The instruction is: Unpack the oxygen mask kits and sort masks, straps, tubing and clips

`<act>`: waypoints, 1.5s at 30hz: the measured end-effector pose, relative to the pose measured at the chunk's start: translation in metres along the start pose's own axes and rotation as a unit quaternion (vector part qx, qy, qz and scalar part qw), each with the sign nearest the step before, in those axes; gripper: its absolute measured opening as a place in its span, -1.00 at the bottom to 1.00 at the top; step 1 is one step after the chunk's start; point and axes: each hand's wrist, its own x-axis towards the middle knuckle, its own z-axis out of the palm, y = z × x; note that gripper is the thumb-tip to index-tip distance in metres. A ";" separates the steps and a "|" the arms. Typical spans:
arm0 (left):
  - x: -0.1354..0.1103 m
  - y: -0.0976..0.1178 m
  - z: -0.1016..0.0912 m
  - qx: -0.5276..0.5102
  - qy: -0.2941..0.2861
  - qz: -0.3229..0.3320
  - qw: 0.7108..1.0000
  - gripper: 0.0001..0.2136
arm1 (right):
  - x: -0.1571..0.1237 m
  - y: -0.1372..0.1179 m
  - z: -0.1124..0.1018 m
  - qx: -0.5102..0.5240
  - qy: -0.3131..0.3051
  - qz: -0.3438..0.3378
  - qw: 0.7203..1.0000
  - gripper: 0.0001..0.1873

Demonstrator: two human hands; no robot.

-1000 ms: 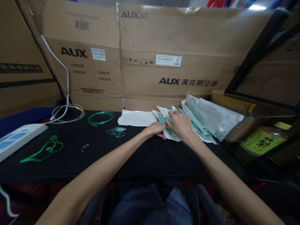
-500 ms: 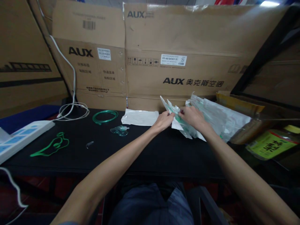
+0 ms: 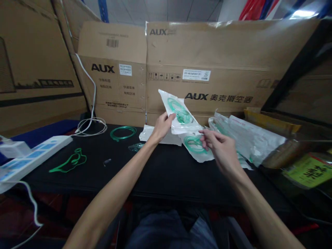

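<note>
My left hand (image 3: pixel 163 125) grips the left edge of a raised white-and-clear pouch (image 3: pixel 188 126), tilted, with coiled green tubing (image 3: pixel 178 107) showing inside. At that pouch's lower right corner, the fingers of my right hand (image 3: pixel 220 145) are pinched together. Just below them is a second pouch (image 3: pixel 193 154) with green tubing, partly covered by the fingers; whether the right hand grips the first pouch, the second or both is hard to make out. Behind my left wrist lies a flat white packet (image 3: pixel 169 139) on the black table.
On the left lie a coiled green tube (image 3: pixel 123 137), a clear mask piece (image 3: pixel 135 147), a green strap (image 3: pixel 74 161), a small clear part (image 3: pixel 107 162) and a white power strip (image 3: pixel 38 155). More pouches (image 3: pixel 249 138) pile up at right, near a yellow-labelled jar (image 3: pixel 308 171). Cardboard (image 3: pixel 166 97) walls the back.
The pouches were bunched between both hands; now one is lifted up and left in my left hand, apart from the pile. My right hand has moved slightly right and down. The camera view has shifted.
</note>
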 end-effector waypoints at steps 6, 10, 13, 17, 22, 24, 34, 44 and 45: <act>-0.018 -0.025 0.015 -0.055 0.029 0.020 0.998 -0.73 | 0.004 0.034 0.032 0.231 0.074 0.103 0.965 -0.68; -0.026 -0.028 0.022 -0.120 0.007 0.024 0.992 -0.74 | 0.015 0.053 0.034 0.261 0.073 0.114 0.956 -0.74; -0.028 -0.030 0.025 -0.169 -0.019 -0.003 0.985 -0.62 | 0.018 0.066 0.035 0.294 0.058 0.148 0.943 -0.79; -0.028 -0.033 0.024 -0.214 -0.054 -0.061 0.974 -0.52 | 0.020 0.081 0.034 0.329 0.046 0.205 0.920 -0.87; -0.028 -0.033 0.020 -0.243 -0.083 -0.106 0.961 -0.54 | 0.022 0.083 0.029 0.351 0.021 0.245 0.904 -0.90; -0.029 -0.032 0.019 -0.246 -0.090 -0.124 0.957 -0.60 | 0.021 0.080 0.027 0.357 0.006 0.245 0.901 -0.85; -0.030 -0.037 0.029 -0.229 -0.092 -0.208 0.946 -0.62 | 0.025 0.077 0.019 0.375 0.002 0.219 0.901 -0.89; -0.031 -0.047 0.032 -0.160 -0.137 -0.265 0.941 -0.61 | 0.026 0.075 0.016 0.377 0.002 0.234 0.896 -0.87; -0.032 -0.048 0.033 -0.159 -0.139 -0.266 0.941 -0.58 | 0.026 0.075 0.016 0.375 0.006 0.236 0.896 -0.87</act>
